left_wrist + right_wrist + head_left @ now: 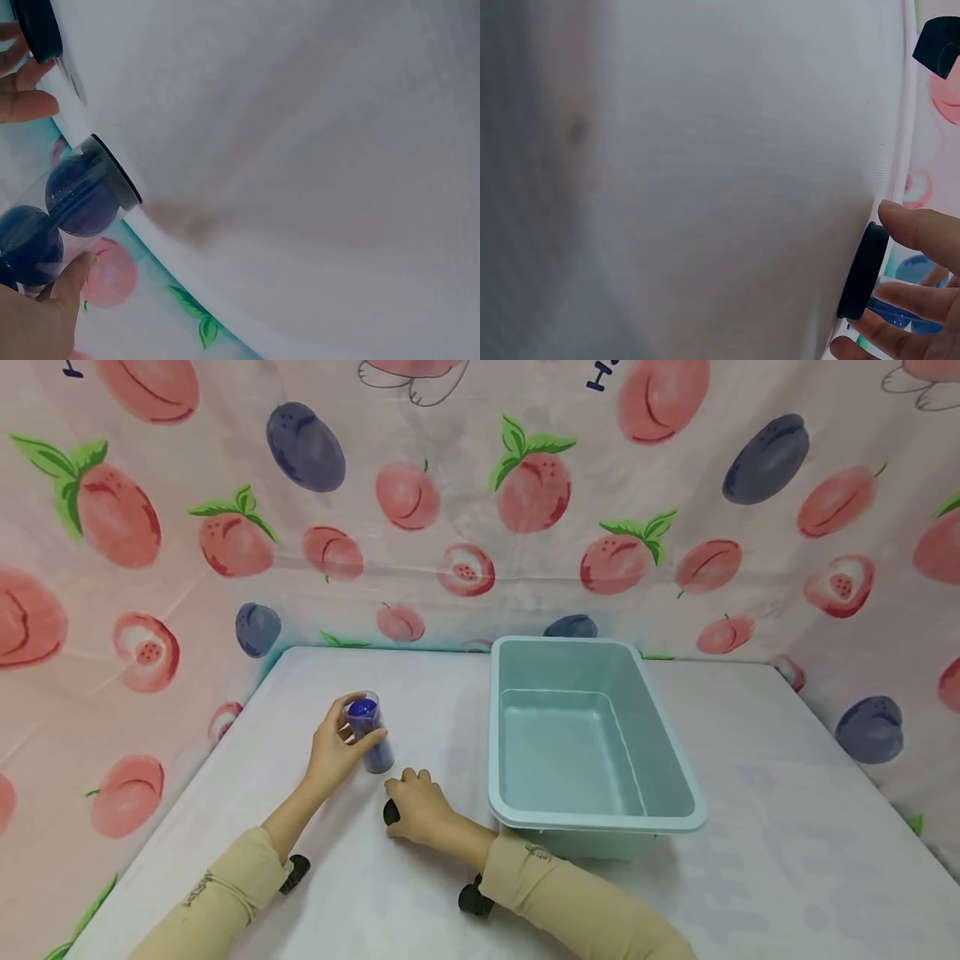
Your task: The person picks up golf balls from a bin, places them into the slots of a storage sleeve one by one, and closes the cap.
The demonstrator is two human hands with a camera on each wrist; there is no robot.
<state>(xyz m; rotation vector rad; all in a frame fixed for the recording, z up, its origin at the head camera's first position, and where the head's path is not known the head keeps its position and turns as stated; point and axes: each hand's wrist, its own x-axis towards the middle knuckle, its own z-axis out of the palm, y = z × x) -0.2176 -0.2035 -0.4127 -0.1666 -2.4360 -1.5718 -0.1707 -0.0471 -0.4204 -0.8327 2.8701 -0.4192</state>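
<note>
My left hand (333,753) grips a clear plastic tube (378,752), fingers behind it and thumb across its front. Dark blue balls are stacked inside; one ball (363,707) shows at the open top. In the left wrist view the tube's dark-rimmed end (120,171) points toward the white tabletop. To the right and nearer the body, my right hand (424,810) holds a round black lid (391,812) between thumb and fingers, apart from the tube. The right wrist view shows the lid (864,271) edge-on, low over the white cloth.
A pale green plastic tub (570,752) with nothing visible inside stands right of the hands. Small black devices sit under the left wrist (297,872) and right wrist (476,897). Fruit-printed cloth (420,577) hangs behind and beside the white table (757,852).
</note>
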